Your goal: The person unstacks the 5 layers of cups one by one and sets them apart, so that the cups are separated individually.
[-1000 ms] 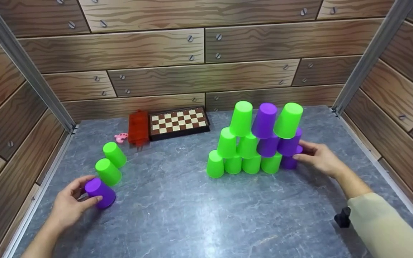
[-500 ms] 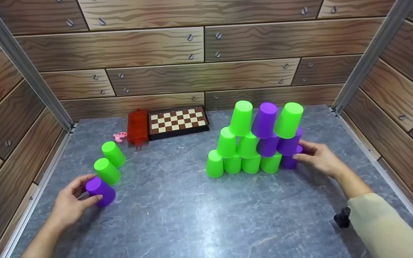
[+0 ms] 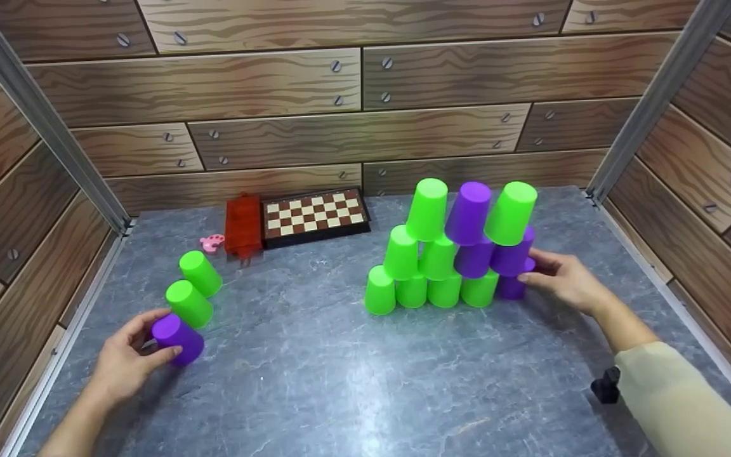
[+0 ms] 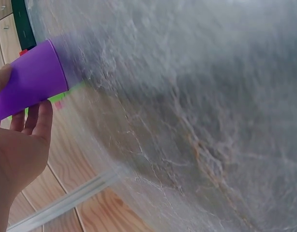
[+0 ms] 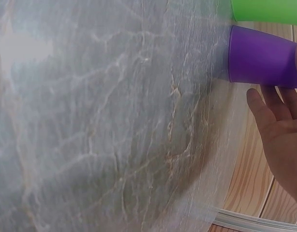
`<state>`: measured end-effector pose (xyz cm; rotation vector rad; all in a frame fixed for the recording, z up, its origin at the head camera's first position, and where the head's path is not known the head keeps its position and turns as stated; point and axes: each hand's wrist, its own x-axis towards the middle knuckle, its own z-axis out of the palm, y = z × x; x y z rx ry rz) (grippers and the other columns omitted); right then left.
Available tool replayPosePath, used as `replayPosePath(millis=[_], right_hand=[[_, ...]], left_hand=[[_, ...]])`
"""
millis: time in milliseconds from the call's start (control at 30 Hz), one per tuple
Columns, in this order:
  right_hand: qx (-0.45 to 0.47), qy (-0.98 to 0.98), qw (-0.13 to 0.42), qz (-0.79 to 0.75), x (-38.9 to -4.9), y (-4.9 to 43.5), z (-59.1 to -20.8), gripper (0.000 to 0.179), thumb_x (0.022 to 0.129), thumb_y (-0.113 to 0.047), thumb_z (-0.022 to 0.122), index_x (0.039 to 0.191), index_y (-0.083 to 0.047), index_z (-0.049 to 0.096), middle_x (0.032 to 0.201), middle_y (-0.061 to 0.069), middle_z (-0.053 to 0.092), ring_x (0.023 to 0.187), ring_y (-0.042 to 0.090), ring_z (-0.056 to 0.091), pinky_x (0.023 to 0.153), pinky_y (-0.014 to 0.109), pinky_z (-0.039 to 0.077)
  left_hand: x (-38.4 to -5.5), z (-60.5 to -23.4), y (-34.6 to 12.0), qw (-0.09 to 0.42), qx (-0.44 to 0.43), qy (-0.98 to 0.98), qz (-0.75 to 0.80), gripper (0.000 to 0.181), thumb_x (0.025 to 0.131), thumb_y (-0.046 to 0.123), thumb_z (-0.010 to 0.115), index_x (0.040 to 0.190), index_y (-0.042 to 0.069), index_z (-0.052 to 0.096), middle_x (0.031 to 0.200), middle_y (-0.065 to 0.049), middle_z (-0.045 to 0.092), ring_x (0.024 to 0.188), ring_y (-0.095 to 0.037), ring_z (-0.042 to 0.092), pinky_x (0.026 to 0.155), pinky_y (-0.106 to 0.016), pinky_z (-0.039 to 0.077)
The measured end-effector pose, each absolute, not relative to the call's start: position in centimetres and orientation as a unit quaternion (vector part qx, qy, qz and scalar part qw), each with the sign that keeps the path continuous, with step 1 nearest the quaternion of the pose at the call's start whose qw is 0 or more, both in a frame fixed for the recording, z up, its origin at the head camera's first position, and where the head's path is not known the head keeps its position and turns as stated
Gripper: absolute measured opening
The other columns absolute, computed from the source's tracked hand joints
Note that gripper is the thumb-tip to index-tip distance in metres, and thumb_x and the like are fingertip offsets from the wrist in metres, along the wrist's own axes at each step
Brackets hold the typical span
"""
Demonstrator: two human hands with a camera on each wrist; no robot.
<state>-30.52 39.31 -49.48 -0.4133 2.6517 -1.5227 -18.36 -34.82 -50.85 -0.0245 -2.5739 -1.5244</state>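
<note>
A purple cup (image 3: 179,339) lies tilted on the grey table (image 3: 315,381) at the front left, and my left hand (image 3: 150,336) grips it; the left wrist view shows this cup (image 4: 32,84) against my fingers (image 4: 35,121). Two green cups (image 3: 191,303) stand upside down just behind it. At the right rises a three-tier pyramid of green and purple cups (image 3: 451,247). My right hand (image 3: 540,273) holds the purple cup (image 3: 510,287) at the right end of its bottom row. In the right wrist view that cup (image 5: 262,63) sits between thumb and fingers (image 5: 272,108).
A folded chessboard (image 3: 315,216), a red translucent box (image 3: 243,227) and a small pink piece (image 3: 212,242) lie by the back wall. Wood-pattern walls close in three sides. A small black object (image 3: 606,384) sits under my right sleeve.
</note>
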Motion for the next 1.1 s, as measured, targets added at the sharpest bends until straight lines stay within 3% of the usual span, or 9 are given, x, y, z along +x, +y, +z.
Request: replayPosePath(millis=[300,500,600,700,767,933,1100], right_hand=[[-0.133,0.869,0.024,-0.477,-30.5,39.4,-49.2,0.062,0.099,-0.011,0.076,0.153,0.006,0.050,0.138,0.029,0.064,0.111,-0.002,0.065,0.094,0.015,0.053],[-0.124,0.875,0.032,-0.468,-30.4,39.4,-49.1,0.065,0.100,-0.018,0.077,0.154,0.005,0.048,0.139,0.028,0.064,0.111,-0.002,0.065,0.094,0.016,0.053],[-0.122,0.879,0.036,-0.460,-30.4,39.5,-49.1,0.066,0.100,-0.020,0.077,0.155,0.004,0.048,0.139,0.027,0.064,0.113,0.000,0.065,0.095,0.016,0.053],[-0.123,0.881,0.034,-0.456,-30.4,39.6,-49.2,0.066,0.101,-0.021,0.076,0.155,0.004,0.048,0.139,0.027,0.065,0.113,0.000,0.065,0.095,0.015,0.052],[-0.126,0.876,0.033,-0.464,-30.4,39.5,-49.2,0.065,0.101,-0.019,0.076,0.154,0.004,0.049,0.138,0.027,0.065,0.113,0.001,0.065,0.094,0.016,0.053],[-0.135,0.864,0.029,-0.485,-30.4,39.4,-49.4,0.062,0.100,-0.013,0.076,0.152,0.008,0.050,0.135,0.030,0.066,0.111,0.001,0.067,0.092,0.018,0.056],[-0.135,0.868,0.027,-0.478,-30.5,39.4,-49.4,0.063,0.100,-0.014,0.077,0.152,0.007,0.050,0.135,0.029,0.066,0.110,0.000,0.066,0.093,0.017,0.055]], left_hand=[[-18.3,-50.9,-34.8,0.071,-0.007,-0.860,-0.506,0.071,0.084,-0.007,0.085,0.148,-0.003,0.054,0.141,-0.032,0.060,0.108,0.013,0.057,0.093,-0.010,0.050],[-18.1,-50.6,-34.6,0.103,-0.023,-0.842,-0.530,0.074,0.081,-0.009,0.087,0.147,-0.006,0.054,0.137,-0.030,0.063,0.109,0.008,0.062,0.093,-0.013,0.054],[-17.9,-49.8,-34.7,0.140,-0.034,-0.845,-0.515,0.071,0.080,-0.008,0.088,0.145,-0.005,0.057,0.131,-0.007,0.071,0.111,0.006,0.064,0.092,-0.013,0.054],[-17.9,-48.3,-34.6,0.174,-0.041,-0.849,-0.496,0.071,0.080,-0.007,0.089,0.144,-0.003,0.059,0.124,0.018,0.068,0.113,0.005,0.064,0.093,-0.011,0.051],[-18.0,-47.0,-34.5,0.188,-0.049,-0.850,-0.489,0.072,0.081,-0.007,0.089,0.145,-0.002,0.058,0.123,0.026,0.065,0.114,0.004,0.064,0.094,-0.011,0.050],[-18.9,-43.0,-32.8,0.214,-0.083,-0.850,-0.473,0.071,0.082,-0.006,0.088,0.147,0.003,0.060,0.125,0.019,0.067,0.116,-0.001,0.065,0.096,-0.011,0.050],[-20.8,-39.2,-28.7,0.210,-0.124,-0.843,-0.480,0.066,0.085,-0.001,0.088,0.145,0.006,0.062,0.130,-0.002,0.072,0.117,-0.005,0.067,0.098,-0.016,0.053]])
